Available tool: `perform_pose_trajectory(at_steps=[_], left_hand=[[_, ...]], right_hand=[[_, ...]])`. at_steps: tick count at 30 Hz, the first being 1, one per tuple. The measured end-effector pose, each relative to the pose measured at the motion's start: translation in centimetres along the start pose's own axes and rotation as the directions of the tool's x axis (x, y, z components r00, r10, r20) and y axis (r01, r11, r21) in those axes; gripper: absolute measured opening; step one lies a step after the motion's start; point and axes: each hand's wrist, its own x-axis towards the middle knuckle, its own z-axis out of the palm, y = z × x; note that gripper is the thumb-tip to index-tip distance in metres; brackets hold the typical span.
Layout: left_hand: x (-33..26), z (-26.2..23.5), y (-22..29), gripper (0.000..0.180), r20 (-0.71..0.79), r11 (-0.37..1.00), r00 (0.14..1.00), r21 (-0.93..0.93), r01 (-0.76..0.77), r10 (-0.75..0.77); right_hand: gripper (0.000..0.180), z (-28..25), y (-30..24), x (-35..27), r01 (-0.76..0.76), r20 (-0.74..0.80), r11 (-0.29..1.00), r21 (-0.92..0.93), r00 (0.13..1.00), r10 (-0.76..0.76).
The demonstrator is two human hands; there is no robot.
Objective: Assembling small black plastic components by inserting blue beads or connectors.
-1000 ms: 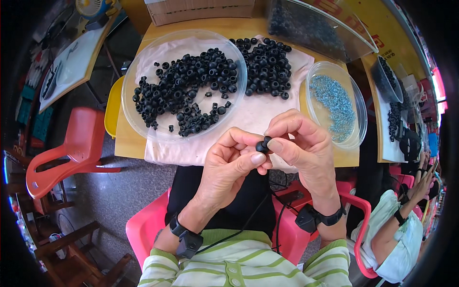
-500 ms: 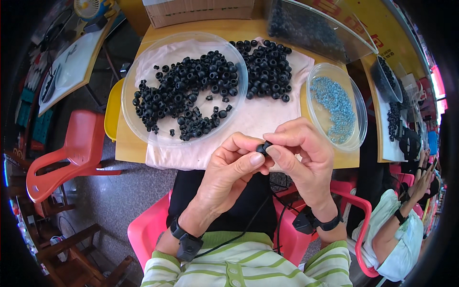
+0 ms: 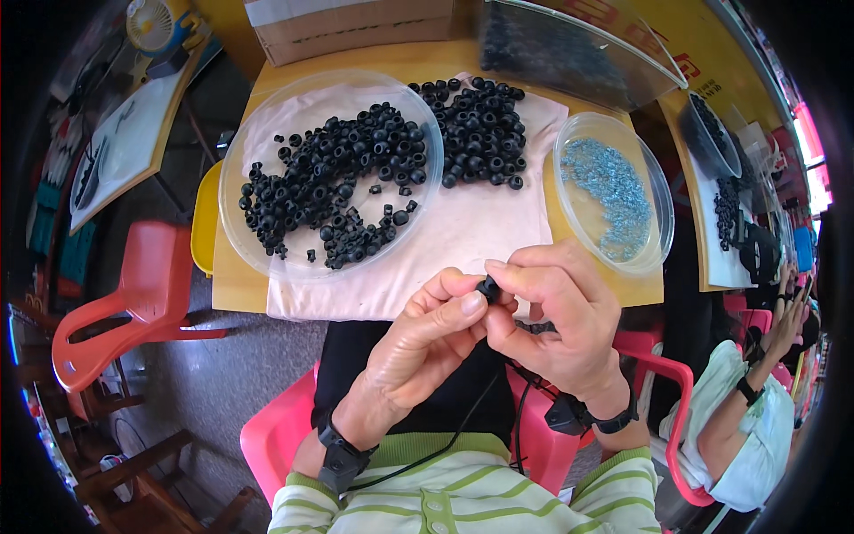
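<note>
Both hands meet just in front of the near edge of the wooden bench, above the person's lap. The left hand and the right hand pinch a small black rubber ring between them: the left thumb and forefinger press on it from the left, and the right hand's fingers curl over it from the right, so both hands are closed on the same piece. The ring sits at the fingertips, clear of the bench and just short of the pale pink cloth that covers the bench top. On that cloth, to the left, lies a large clear shallow dish holding a heap of the same black rings; a second loose pile of black rings lies straight on the cloth just beside the dish's right rim. Further right stands a smaller clear round dish with a scatter of small blue-grey metal pieces. A cardboard box stands at the far edge of the bench. Each wrist wears a black strap with a small device, and thin black cables run down from them over a green-striped shirt. A red plastic chair stands to the left on the floor, and another person's arm shows at the far right.
</note>
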Motion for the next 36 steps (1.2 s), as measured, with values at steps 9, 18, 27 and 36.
perform_pose_trajectory(at_steps=[9,18,27,36], left_hand=[[0.3,0.3,-0.2,0.006,-0.021,0.989,0.995,0.107,-0.098,0.101],[0.3,0.0,-0.5,0.013,0.018,0.864,0.95,0.411,-0.292,0.313],[0.0,0.1,0.0,0.01,-0.067,0.972,0.989,0.203,-0.117,0.133],[-0.4,0.1,0.0,0.011,-0.021,0.987,0.999,0.155,-0.035,0.039]], right_hand=[[0.025,-2.6,-0.2,1.7,-0.135,0.191,0.981,0.139,0.976,0.107],[0.014,-1.7,0.5,1.1,-0.111,0.116,0.989,0.099,0.988,0.099],[0.031,-1.6,-0.8,0.6,-0.063,0.084,0.998,0.019,0.995,0.061],[0.035,-1.4,-0.6,0.0,0.074,0.061,0.997,-0.025,0.996,-0.072]])
